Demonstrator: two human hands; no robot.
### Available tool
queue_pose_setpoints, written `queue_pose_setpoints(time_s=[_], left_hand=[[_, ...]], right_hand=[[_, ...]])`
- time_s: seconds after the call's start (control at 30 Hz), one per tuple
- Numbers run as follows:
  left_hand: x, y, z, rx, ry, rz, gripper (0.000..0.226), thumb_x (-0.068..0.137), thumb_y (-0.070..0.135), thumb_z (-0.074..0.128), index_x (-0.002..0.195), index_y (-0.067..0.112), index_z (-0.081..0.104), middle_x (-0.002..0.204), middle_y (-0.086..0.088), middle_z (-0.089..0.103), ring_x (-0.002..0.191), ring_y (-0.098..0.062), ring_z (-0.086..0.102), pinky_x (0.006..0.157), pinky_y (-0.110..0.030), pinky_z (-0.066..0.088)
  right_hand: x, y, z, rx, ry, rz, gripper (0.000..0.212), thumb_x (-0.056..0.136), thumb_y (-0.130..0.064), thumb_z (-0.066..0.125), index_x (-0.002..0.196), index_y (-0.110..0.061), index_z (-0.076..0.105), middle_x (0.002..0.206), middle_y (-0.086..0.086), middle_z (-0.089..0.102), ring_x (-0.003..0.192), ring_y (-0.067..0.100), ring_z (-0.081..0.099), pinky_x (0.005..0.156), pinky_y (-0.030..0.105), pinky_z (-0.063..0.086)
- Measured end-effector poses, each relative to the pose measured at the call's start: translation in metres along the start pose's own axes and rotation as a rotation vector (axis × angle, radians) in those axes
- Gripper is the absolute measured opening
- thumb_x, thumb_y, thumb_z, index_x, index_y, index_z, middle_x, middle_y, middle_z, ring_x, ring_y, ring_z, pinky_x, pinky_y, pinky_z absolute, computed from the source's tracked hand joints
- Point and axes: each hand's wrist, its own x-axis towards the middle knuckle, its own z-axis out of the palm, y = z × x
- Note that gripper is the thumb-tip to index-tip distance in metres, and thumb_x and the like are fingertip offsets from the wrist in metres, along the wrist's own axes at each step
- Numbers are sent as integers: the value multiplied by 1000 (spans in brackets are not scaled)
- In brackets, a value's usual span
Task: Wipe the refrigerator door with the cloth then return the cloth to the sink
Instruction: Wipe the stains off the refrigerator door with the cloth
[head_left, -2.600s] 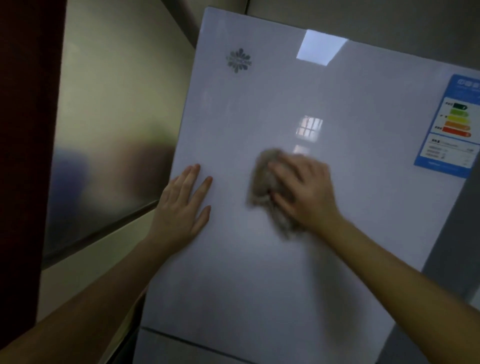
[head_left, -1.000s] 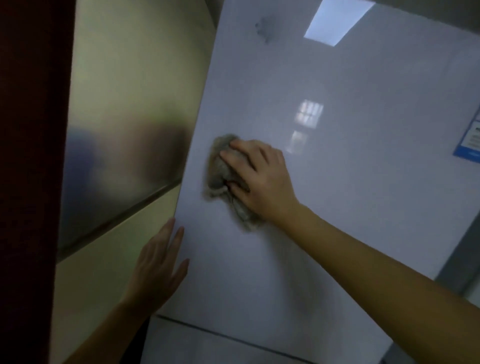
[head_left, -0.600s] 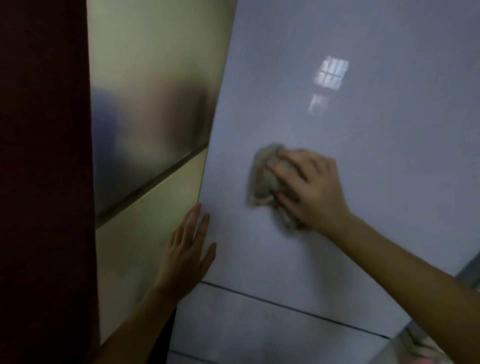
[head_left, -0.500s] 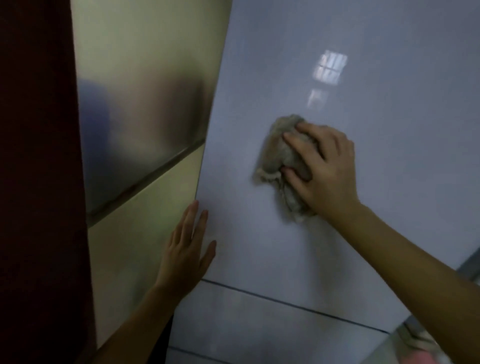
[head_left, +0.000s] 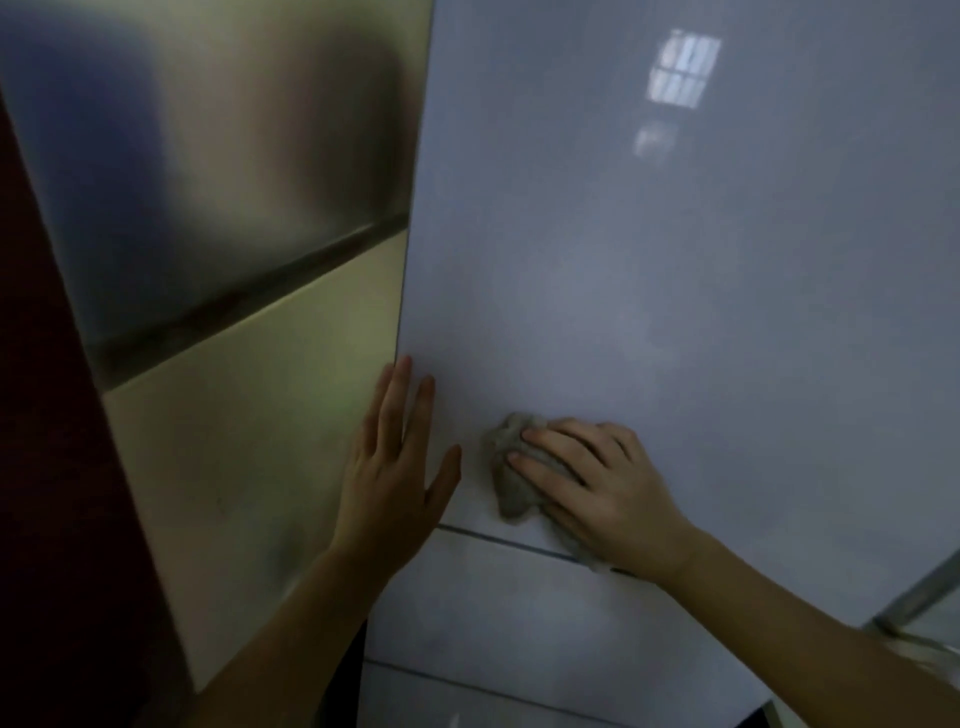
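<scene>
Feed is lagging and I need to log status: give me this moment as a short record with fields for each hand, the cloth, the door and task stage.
right hand: right hand pressed flat on the cloth, fingers spread
cloth: grey cloth bunched against the refrigerator door, just above the seam
left hand: left hand open, palm flat at the door's left edge, holding nothing
door: white refrigerator door, glossy, shut
seam: dark seam between upper and lower panels
task stage: wiping under way; cloth not yet returned; sink not in view
</scene>
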Motion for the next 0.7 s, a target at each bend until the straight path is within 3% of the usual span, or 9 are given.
queue_pose_setpoints(time_s=[0.5,0.7], left_hand=[[-16,-13,1,71,3,89,63,101,36,50,154,5,35,166,-19,19,155,-33,18,125,-42,25],[-23,-11,6,97,30,69,65,100,39,45,154,6,34,166,-16,19,154,-33,20,122,-41,25]], right_hand=[[-5,-8,4,22,34,55,36,100,-29,64,134,-17,66,139,11,62,123,32,55,95,43,44],[19,24,-18,-100,119,78,43,94,-29,72,134,-16,67,137,13,63,118,37,59,93,43,45]])
